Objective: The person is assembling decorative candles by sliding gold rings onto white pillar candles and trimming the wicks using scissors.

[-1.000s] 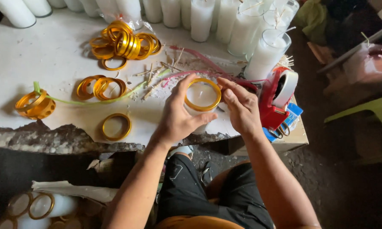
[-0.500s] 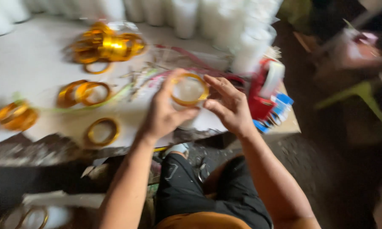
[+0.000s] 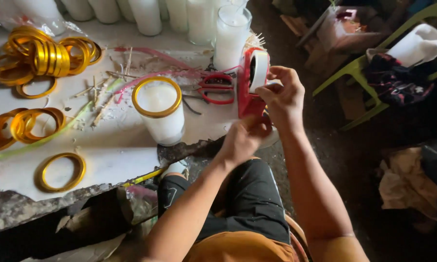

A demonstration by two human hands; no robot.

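My right hand is closed on the free end of the white tape roll, thumb and fingertips pinched together at the roll's edge; my left hand is clamped around the lower body of the red tape dispenser, which stands at the right edge of the bench. I judge the dispenser to be light, rigid plastic that would tip under a pull, so the grip belongs low on the body, clear of the cutter end. The tape should be thin, soft and sticky; I would take it only at its edge. Red-handled scissors lie just left of the dispenser. A glass candle with a gold ring stands near them, probably heavy and fragile. More tall white candles stand behind, close enough to knock. Loose gold rings lie well apart at the left.
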